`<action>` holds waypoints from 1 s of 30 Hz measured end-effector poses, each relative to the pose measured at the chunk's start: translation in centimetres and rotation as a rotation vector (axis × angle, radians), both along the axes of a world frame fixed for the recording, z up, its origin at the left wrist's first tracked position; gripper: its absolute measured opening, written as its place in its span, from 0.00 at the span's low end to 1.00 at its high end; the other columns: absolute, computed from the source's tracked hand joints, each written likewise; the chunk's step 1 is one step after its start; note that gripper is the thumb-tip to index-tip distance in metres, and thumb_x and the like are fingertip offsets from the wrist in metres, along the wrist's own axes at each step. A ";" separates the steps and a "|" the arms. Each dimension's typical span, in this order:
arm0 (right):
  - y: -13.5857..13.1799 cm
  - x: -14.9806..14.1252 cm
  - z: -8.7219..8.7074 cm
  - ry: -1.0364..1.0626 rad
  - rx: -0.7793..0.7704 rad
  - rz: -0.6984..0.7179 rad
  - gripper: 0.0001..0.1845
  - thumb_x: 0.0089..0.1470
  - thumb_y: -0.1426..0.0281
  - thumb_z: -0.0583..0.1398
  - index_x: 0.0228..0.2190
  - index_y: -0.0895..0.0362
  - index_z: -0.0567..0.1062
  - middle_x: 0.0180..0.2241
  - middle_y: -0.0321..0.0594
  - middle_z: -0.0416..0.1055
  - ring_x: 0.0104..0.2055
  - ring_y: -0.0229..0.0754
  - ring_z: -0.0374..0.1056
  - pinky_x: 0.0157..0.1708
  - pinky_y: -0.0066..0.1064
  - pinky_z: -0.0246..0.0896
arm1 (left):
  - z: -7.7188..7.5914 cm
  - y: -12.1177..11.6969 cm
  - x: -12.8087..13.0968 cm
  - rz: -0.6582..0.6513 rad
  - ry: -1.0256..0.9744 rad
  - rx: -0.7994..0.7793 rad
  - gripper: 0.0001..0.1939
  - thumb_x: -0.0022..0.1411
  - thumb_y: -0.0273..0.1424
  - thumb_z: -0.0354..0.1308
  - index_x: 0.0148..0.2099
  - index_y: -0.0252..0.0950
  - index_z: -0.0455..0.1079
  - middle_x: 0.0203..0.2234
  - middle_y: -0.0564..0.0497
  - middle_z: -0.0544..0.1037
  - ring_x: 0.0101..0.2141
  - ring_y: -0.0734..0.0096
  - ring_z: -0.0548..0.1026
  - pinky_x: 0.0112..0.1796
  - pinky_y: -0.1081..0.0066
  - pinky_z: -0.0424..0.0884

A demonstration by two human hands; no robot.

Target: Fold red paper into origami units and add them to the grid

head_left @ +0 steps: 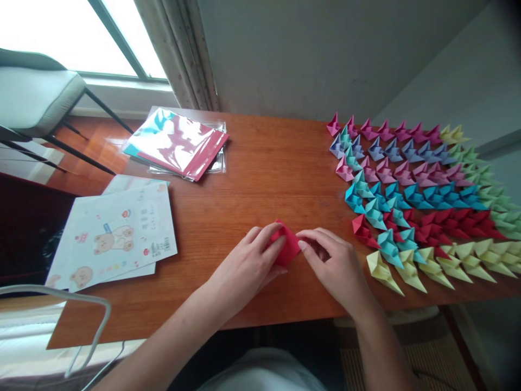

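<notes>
A small piece of red folded paper (290,247) is between my hands, over the front middle of the wooden table. My left hand (260,252) grips it from the left, fingers over its upper face and the thumb low at its near edge. At the paper's right corner, the thumb and forefinger of my right hand (331,255) pinch together. The fingers partly cover the paper, so its exact fold is hidden. Nearest to my right hand are a red paper boat (363,231) and a pale yellow paper boat (382,271).
Rows of colourful folded paper boats (413,196) fill the table's right side. Shiny plastic packs of coloured paper (175,142) lie at the back left. White bear-printed sheets (118,233) are at the left edge. A chair (40,98) stands beyond, and a white cable (106,320) curves at front left.
</notes>
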State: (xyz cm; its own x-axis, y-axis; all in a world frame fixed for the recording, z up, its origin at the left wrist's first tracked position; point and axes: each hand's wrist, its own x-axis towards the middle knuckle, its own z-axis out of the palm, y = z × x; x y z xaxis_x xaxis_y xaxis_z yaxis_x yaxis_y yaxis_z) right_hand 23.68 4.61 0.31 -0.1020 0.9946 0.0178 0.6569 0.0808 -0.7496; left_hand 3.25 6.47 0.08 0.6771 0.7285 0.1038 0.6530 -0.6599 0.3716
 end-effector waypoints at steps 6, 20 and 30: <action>-0.1 0.2 -0.2 -0.019 0.010 -0.031 0.09 0.63 0.69 0.56 0.40 0.54 0.77 0.37 0.42 0.75 0.33 0.41 0.70 0.32 0.30 0.66 | 0.2 0.1 0.1 -0.019 0.017 -0.030 0.22 0.66 0.35 0.60 0.59 0.33 0.66 0.63 0.37 0.66 0.54 0.54 0.71 0.54 0.58 0.69; -0.4 -0.3 -0.4 0.005 -0.007 0.004 0.10 0.63 0.71 0.57 0.43 0.54 0.77 0.38 0.41 0.76 0.37 0.43 0.71 0.38 0.32 0.68 | 0.2 0.0 0.3 -0.020 0.056 0.095 0.20 0.68 0.37 0.57 0.57 0.30 0.69 0.59 0.38 0.71 0.51 0.53 0.72 0.53 0.58 0.70; -0.4 -0.2 -0.7 0.055 0.015 -0.043 0.10 0.63 0.70 0.57 0.44 0.53 0.77 0.39 0.41 0.76 0.37 0.42 0.72 0.36 0.31 0.68 | -0.1 0.7 -3.4 0.391 -0.266 -0.114 0.11 0.70 0.33 0.54 0.50 0.36 0.73 0.45 0.45 0.79 0.44 0.62 0.77 0.45 0.64 0.73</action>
State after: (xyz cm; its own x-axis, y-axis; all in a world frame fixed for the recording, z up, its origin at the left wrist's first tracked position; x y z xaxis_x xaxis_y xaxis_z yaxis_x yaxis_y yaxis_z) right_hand 23.50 4.25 -0.35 -0.0573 0.9976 0.0376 0.6178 0.0650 -0.7836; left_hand -0.14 7.13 0.00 0.3112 0.9399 0.1408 0.7164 -0.3293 0.6151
